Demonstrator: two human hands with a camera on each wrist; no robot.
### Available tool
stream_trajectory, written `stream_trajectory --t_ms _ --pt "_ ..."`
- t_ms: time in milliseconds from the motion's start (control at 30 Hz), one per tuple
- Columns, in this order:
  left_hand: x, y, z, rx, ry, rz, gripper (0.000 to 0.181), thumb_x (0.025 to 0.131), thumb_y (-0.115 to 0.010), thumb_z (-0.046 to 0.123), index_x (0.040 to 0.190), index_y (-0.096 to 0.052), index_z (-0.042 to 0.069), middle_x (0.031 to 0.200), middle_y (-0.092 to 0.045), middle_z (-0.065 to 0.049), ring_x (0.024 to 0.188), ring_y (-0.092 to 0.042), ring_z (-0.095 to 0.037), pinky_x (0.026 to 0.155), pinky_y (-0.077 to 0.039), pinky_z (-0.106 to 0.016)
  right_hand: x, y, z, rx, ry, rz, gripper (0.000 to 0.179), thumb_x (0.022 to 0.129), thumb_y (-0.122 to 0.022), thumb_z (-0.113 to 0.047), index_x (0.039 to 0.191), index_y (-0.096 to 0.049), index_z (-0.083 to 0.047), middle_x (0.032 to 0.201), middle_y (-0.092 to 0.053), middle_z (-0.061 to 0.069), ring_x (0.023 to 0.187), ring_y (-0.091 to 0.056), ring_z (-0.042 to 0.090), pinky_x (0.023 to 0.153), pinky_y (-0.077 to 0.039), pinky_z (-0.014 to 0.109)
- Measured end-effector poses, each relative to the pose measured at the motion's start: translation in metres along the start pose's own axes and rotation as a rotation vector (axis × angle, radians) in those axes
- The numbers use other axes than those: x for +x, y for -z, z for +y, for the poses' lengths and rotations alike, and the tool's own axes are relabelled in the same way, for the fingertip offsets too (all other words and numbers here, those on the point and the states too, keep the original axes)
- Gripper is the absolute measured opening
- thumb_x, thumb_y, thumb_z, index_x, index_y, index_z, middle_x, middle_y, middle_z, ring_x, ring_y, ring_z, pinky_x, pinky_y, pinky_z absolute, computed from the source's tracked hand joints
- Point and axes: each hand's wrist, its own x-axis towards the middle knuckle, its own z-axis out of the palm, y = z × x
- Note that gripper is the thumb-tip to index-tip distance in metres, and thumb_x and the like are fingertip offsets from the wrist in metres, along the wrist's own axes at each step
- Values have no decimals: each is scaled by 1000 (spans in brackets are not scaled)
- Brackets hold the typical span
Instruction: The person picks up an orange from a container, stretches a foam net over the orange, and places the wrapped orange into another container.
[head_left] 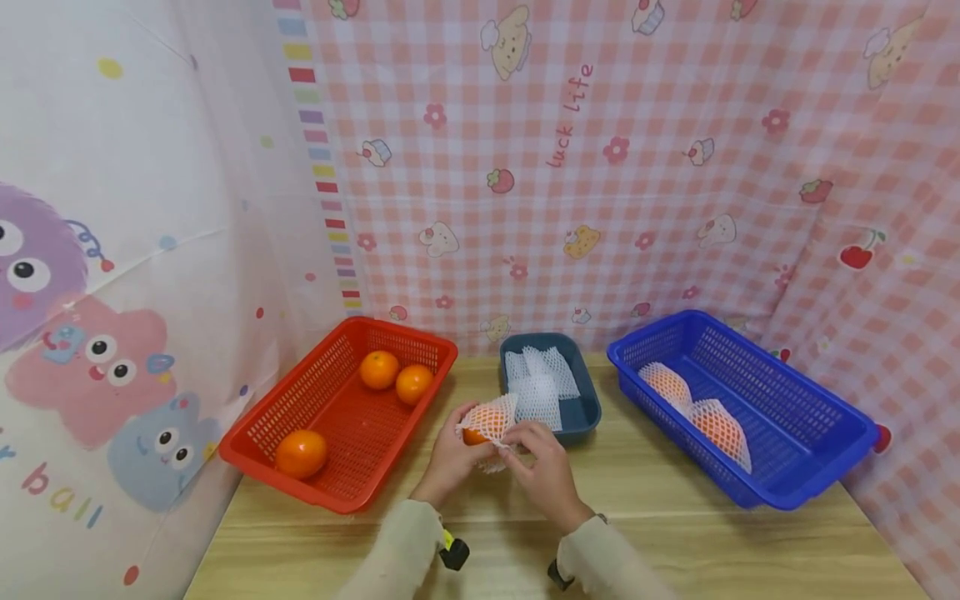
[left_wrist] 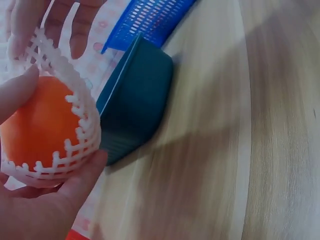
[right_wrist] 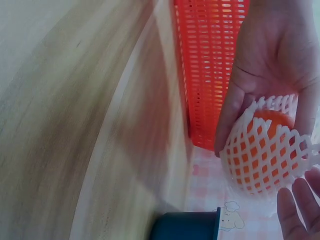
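In the head view an orange sits partly inside a white foam net sleeve. My left hand holds the two together from the left, its thumb on the bare fruit in the left wrist view. At the sleeve's open edge, my right hand pinches the netting between thumb and fingers. The left wrist view shows the orange bare on one side, with netting round its lower and right side. Behind the hands, a dark teal basket contains several flat foam sleeves.
A red basket at left holds three bare oranges. On the right stands a blue basket with two net-covered oranges. All stand on a wood-grain table, with a pink checked cloth hanging behind.
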Motion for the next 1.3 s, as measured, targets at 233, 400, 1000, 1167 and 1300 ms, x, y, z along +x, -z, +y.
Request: stream_trajectory --t_ms 233,400,1000,1167,1300 --pt "1 3 -7 108 -89 35 69 74 -80 1 136 -50 10 131 -55 -10 116 -52 -27 99 -43 -44 -2 0 1 65 29 -54 15 81 -78 -5 93 -70 -11 101 -65 -3 94 -59 15 74 -54 36" --pt "1 10 -5 130 -150 -10 72 66 -74 -12 132 -52 4 127 -58 -11 111 -54 -27 96 -44 -43 1 11 12 35 112 -121 28 86 -64 2 112 -67 -7 112 -64 4 101 -58 19 78 -52 35" --pt "-9 7 -2 242 -152 -266 78 65 -73 -10 135 -50 15 127 -58 -7 104 -54 -24 87 -48 -38 -3 0 28 -284 261 -428 92 68 -88 -25 147 -42 -19 153 -34 10 136 -36 30 108 -32 49" --pt "-8 9 -1 249 -151 -265 78 65 -69 -11 137 -49 14 127 -57 -6 103 -54 -22 87 -47 -37 -2 -3 27 -246 242 -401 88 67 -88 -21 144 -45 -19 150 -38 13 132 -41 28 106 -36 48" --pt "-8 9 1 243 -144 -253 80 66 -68 -12 139 -48 13 129 -56 -7 104 -53 -23 88 -47 -37 -1 -3 26 -240 234 -384 86 67 -88 -20 143 -47 -18 148 -40 12 129 -44 28 103 -40 46"
